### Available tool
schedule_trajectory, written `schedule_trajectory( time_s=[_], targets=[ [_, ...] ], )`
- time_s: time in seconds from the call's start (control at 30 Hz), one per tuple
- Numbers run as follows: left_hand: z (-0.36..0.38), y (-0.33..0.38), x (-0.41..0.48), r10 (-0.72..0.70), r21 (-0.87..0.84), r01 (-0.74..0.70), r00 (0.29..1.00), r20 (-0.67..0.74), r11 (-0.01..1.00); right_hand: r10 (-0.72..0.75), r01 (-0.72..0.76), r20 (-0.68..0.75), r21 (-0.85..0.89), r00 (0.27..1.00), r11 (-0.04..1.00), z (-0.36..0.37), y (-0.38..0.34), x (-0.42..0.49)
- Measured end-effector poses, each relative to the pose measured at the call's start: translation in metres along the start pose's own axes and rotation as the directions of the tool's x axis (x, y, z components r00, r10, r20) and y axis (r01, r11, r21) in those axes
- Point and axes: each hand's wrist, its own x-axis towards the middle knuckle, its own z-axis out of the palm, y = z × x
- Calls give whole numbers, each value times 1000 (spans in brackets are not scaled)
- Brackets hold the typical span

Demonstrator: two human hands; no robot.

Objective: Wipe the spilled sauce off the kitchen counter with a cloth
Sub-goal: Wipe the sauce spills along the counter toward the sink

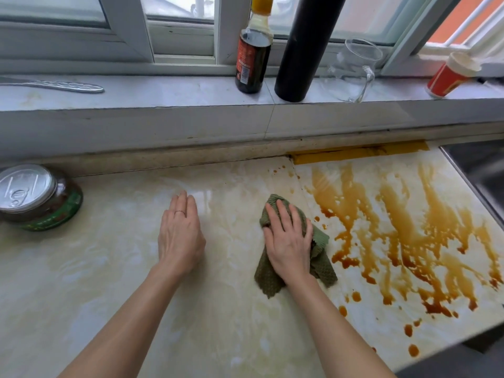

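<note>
- Forearms, both bare, come in over the front edge of the worktop (109, 296), a pale marbled surface.
- Left hand (181, 236): palm down, flat on bare worktop around the middle, fingers straight and close together, holding nothing. Thin ring on one finger.
- Right hand (287, 241): palm down on the cloth (268, 279), fingers straight and slightly spread, pressing rather than gripping. The two hands are apart, with bare worktop between them.
- Cloth: green, knitted, bunched. It lies right of the worktop's middle, and folds stick out beyond the fingertips, to the right of the hand and below the wrist.
- Sauce (403, 227): brown-orange streaks and pooled drops over the right part of the worktop, running from near the back edge to the front edge. Loose drops lie toward the front right corner. The cloth's right edge is just beside the nearest drops; whether it touches them cannot be told.
- Jar (38, 197): at the left edge near the back, with a metal pull-tab lid, green label and dark contents.
- Sink (480, 170): dark basin beyond the worktop's right edge.
- Yellow strip (360, 152): along the back edge, behind the spill.
- Sill (163, 96), pale stone, raised behind the worktop. On it, left to right: metal utensil (62, 85) lying flat; sauce bottle (252, 58) with yellow cap, dark liquid and red label; tall black cylinder (302, 50) just beside the bottle; clear glass jug (354, 69); red paper cup (450, 76).
- Window frames, white, behind the sill.
</note>
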Motion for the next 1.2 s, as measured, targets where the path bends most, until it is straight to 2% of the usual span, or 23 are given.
schedule_trajectory(
  time_s=[0.07,0.2,0.3,0.5,0.6,0.7,0.77,1.0,1.1,1.2],
  targets=[
    [5,19,-1,45,-8,-45,999,5,999,48,-48,-17,5,999,999,3,-8,8],
    [17,55,5,112,-30,-110,992,56,993,-143,143,15,-12,990,990,6,-15,7],
    [24,73,15,112,-39,-110,991,67,993,-197,197,0,6,980,980,5,-9,34],
    [36,83,21,63,33,-69,988,141,997,-199,196,71,37,978,980,-1,-15,99],
    [36,87,22,53,83,-65,988,147,994,-145,149,93,-38,985,988,-2,-3,125],
    [34,90,22,46,113,-64,987,153,992,14,-11,50,-52,999,999,-4,16,130],
    [34,92,22,32,118,-51,987,159,992,68,-65,67,-46,995,997,-4,18,127],
    [33,91,22,22,126,-46,981,192,991,-125,131,79,-76,989,988,-5,25,134],
    [33,89,22,18,122,-43,980,201,992,-55,59,53,-74,997,996,-3,28,141],
    [32,89,22,17,96,-36,980,197,995,27,-28,-43,-10,999,1000,5,18,119]
  ],
)
